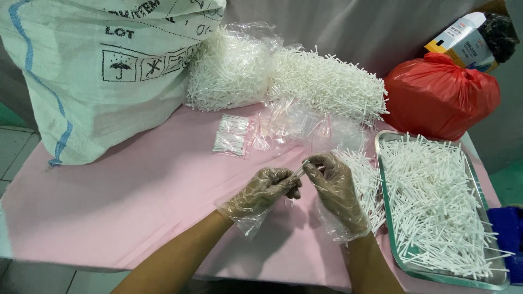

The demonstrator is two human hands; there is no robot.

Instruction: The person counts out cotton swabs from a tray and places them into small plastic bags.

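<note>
Both my hands wear loose clear plastic gloves and meet over the pink table (136, 201). My left hand (265, 188) and my right hand (333, 188) pinch a small clear plastic bag (300, 167) between their fingertips. Just right of my right hand lies a loose heap of white sticks (366, 182). A metal tray (381, 142) full of the same white sticks (436, 201) stands at the right. A small filled packet of sticks (231, 134) lies further back on the table, next to several empty clear bags (294, 128).
A big white woven sack (92, 71) stands at the back left. Two large piles of white sticks (283, 73) in clear plastic lie at the back. A red plastic bag (438, 95) and a cardboard box (463, 41) sit at the back right. A blue object (509, 234) is beside the tray.
</note>
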